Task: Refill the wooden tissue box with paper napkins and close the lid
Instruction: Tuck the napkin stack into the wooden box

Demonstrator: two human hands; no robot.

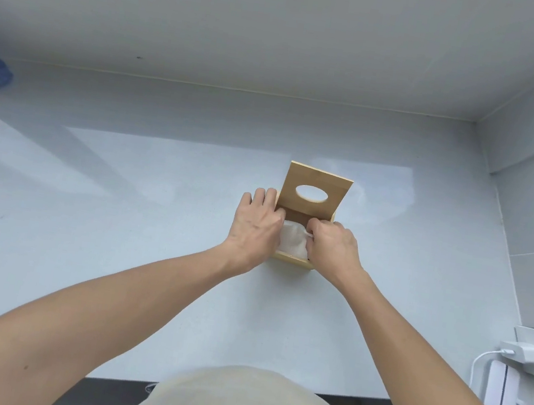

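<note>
- Bamboo-coloured and square, the wooden tissue box (291,260) sat just right of the frame's centre on the pale grey counter (118,214), its lid (316,190) standing up at the far side with the oval slot showing the counter through it.
- White paper napkins (291,242) lay inside the open box, soft and creased on top, between the two hands.
- Left hand (256,228) lay over the box's left wall, fingers (264,198) fairly close together and reaching toward the lid's base; whether the thumb gripped anything could not be told.
- Right hand (333,245) was curled tight, fingertips (311,230) pinching a tuft of the top napkin.
- Judging by looks, the napkins would handle light and limp, easy to tear, so a gentle pinch near the middle suited feeding one up to the slot.
- The box looked stiff and light, likely to slide on the smooth counter; bracing a side wall seemed wise.
- For closing, the lid's free top edge looked the place to take.
</note>
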